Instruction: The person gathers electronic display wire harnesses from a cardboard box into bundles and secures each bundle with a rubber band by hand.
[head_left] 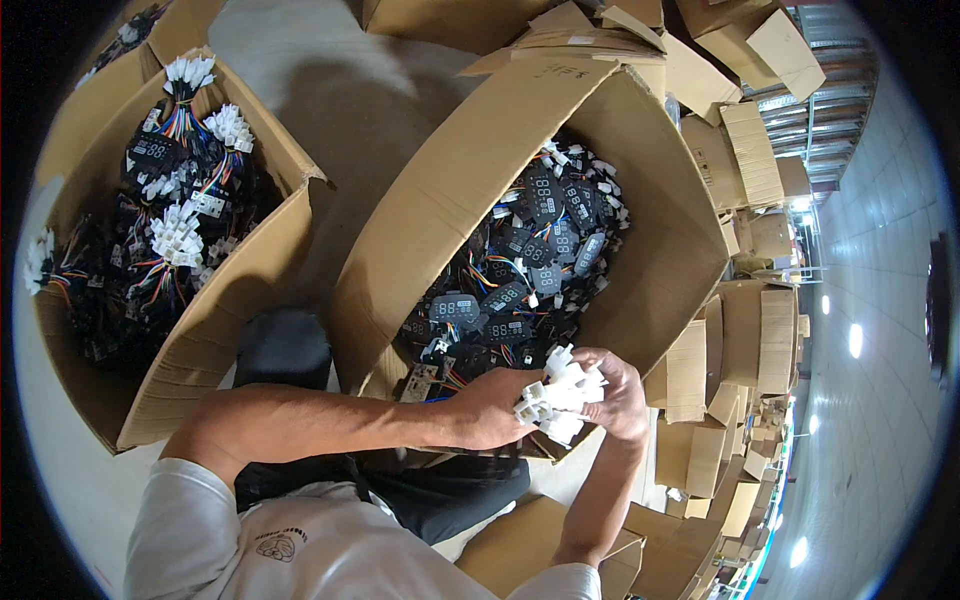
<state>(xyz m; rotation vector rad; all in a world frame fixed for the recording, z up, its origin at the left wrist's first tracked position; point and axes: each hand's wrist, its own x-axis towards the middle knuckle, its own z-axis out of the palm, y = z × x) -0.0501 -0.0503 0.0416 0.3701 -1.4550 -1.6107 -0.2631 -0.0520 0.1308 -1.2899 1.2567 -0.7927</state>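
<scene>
A bunch of white plastic wire connectors (562,393) is gathered between my hands, over the near edge of the middle cardboard box. My left hand (490,408) is closed around the bunch from the left; its wires are hidden by the hand. From the right, my right hand (622,395) has its fingers closed against the same connectors. Below and beyond them, the open middle box (455,165) holds a heap of small black display boards (505,298) with coloured wires and white plugs.
At the left, another open cardboard box (235,270) holds bundled wired boards with white connector clusters (178,236). Stacked cardboard boxes (755,340) line the right side. One more box (520,545) stands near my legs. Grey floor (290,70) shows between the boxes.
</scene>
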